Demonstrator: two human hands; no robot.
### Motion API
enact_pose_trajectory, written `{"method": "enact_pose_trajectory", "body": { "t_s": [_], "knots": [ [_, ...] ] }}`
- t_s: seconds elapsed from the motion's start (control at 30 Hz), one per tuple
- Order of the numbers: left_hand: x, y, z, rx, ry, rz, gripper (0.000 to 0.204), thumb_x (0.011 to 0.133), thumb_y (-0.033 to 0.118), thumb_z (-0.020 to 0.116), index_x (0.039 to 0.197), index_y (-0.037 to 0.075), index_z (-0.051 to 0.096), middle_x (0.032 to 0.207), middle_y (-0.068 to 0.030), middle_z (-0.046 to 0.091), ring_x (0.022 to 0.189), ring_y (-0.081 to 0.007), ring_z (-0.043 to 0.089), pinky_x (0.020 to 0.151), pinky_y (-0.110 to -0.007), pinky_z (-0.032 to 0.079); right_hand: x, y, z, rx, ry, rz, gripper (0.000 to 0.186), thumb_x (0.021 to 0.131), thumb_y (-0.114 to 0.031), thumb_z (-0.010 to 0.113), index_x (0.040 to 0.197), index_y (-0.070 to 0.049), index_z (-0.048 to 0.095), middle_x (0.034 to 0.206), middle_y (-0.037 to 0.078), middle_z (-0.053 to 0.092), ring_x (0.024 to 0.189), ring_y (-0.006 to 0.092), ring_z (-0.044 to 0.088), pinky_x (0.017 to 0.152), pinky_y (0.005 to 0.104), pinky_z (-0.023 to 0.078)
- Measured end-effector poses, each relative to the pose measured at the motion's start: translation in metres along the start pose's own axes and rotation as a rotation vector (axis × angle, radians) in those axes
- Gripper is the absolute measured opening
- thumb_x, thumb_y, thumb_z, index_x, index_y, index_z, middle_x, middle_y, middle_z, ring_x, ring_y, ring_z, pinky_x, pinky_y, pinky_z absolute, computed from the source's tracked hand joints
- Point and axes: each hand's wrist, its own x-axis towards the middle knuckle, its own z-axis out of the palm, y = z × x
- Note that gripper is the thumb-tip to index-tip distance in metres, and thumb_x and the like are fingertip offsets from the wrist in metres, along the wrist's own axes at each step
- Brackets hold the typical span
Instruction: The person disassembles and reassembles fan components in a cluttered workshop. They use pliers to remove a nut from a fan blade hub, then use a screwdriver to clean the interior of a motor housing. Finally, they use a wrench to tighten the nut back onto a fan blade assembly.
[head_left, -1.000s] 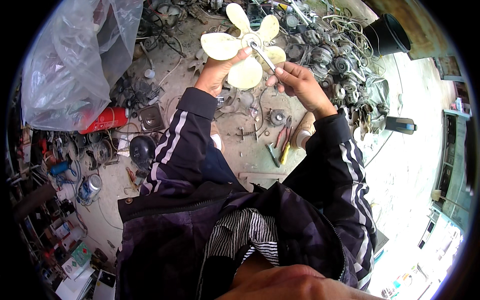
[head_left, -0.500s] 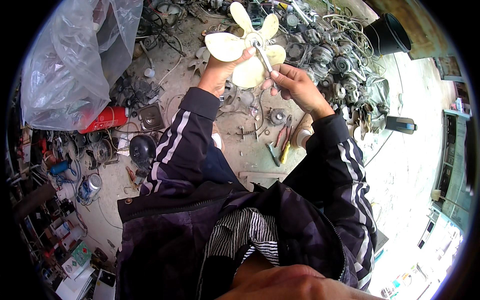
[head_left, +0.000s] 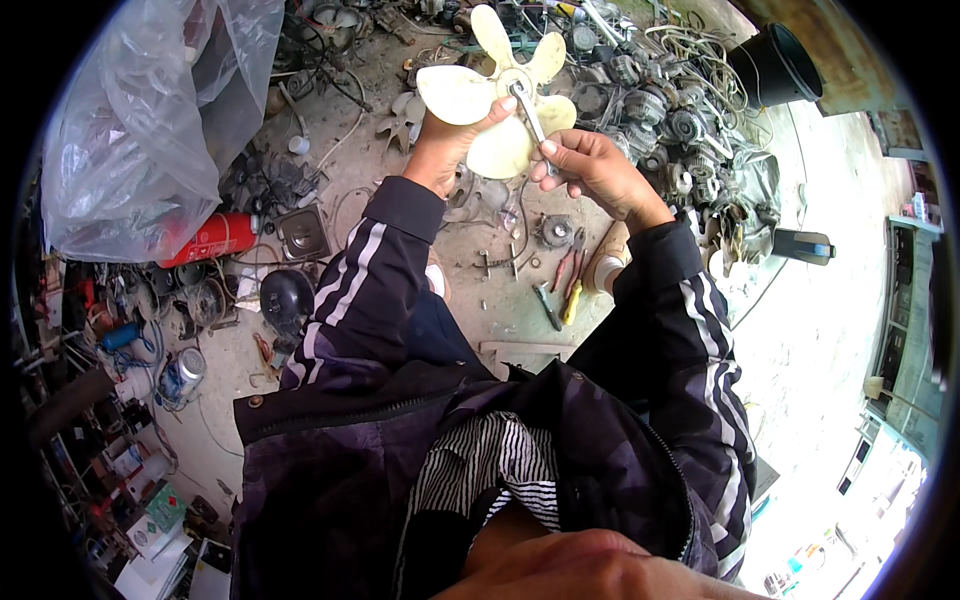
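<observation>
A cream-coloured fan blade [head_left: 449, 92] with several rounded petals is held up ahead of me. My left hand [head_left: 447, 143] grips it from below and behind, thumb lying near the hub. Between the thumb and fingers of my right hand [head_left: 590, 170] is a silver wrench [head_left: 531, 119], its far head set on the middle of the hub. Beneath, on the floor between my feet, lie a small motor part [head_left: 555, 231], red-handled pliers [head_left: 571, 262], a yellow-handled screwdriver [head_left: 572, 302] and a dark-handled tool [head_left: 548, 307].
Heaped motors [head_left: 650, 110] and wire cover the floor at the far right, with a black bucket [head_left: 775, 68] behind. At left hang a clear plastic bag [head_left: 140, 130] and, below it, a red cylinder [head_left: 220, 238]. A black rounded part [head_left: 287, 301] lies beside my left sleeve.
The fan blade has shifted slightly to the right and turned a little. Both hands moved with it, and the wrench stays on the hub.
</observation>
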Motion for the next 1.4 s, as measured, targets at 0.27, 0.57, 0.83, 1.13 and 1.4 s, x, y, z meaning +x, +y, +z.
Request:
{"method": "enact_pose_trajectory", "body": {
  "t_s": [0.27,0.57,0.83,1.13,1.4],
  "knots": [
    [-0.005,0.015,-0.007,0.238,-0.143,-0.010,0.047,0.072,0.021,0.084,0.107,0.002,0.060,0.098,-0.0053,0.066,0.085,-0.0132,0.063,0.076,-0.027,0.052,0.008,0.004,-0.039,-0.535,0.413,-0.407,0.024,0.091,-0.025,0.064,0.098,-0.002,0.065,0.070,-0.002,0.057,0.063,0.0053,0.045,0.058,0.0229,0.038],
    [-0.003,0.004,-0.009,0.069,-0.144,-0.112,0.054,0.073,0.025,0.083,0.114,0.002,0.058,0.105,-0.0068,0.065,0.095,-0.0144,0.063,0.081,-0.029,0.052,-0.001,-0.014,-0.047,-0.040,0.305,-0.306,0.018,0.096,-0.024,0.058,0.096,-0.006,0.062,0.081,-0.004,0.059,0.066,0.0018,0.046,0.058,0.0186,0.037],
    [0.002,0.010,-0.011,-0.005,-0.017,-0.010,0.049,0.078,0.022,0.079,0.116,0.001,0.057,0.109,-0.0052,0.064,0.099,-0.0146,0.062,0.085,-0.029,0.050,0.000,-0.007,-0.014,0.262,0.055,-0.058,0.024,0.097,-0.025,0.056,0.107,-0.004,0.061,0.095,-0.001,0.065,0.071,0.0010,0.051,0.057,0.0146,0.039],
    [0.003,0.007,-0.008,-0.029,0.007,-0.001,0.048,0.078,0.021,0.080,0.115,0.001,0.058,0.109,-0.0067,0.065,0.098,-0.0150,0.062,0.084,-0.029,0.051,0.005,0.001,0.002,0.082,0.057,-0.094,0.024,0.098,-0.025,0.054,0.109,-0.005,0.061,0.100,0.000,0.068,0.079,0.0020,0.056,0.061,0.0151,0.041],
    [0.002,0.006,-0.005,0.102,0.035,0.061,0.049,0.077,0.018,0.080,0.116,0.001,0.056,0.111,-0.0077,0.064,0.099,-0.0161,0.062,0.085,-0.030,0.051,0.006,0.005,-0.001,0.206,-0.046,-0.051,0.024,0.097,-0.023,0.055,0.110,-0.003,0.060,0.099,0.002,0.068,0.080,0.0029,0.059,0.060,0.0152,0.041]
  ]
}}
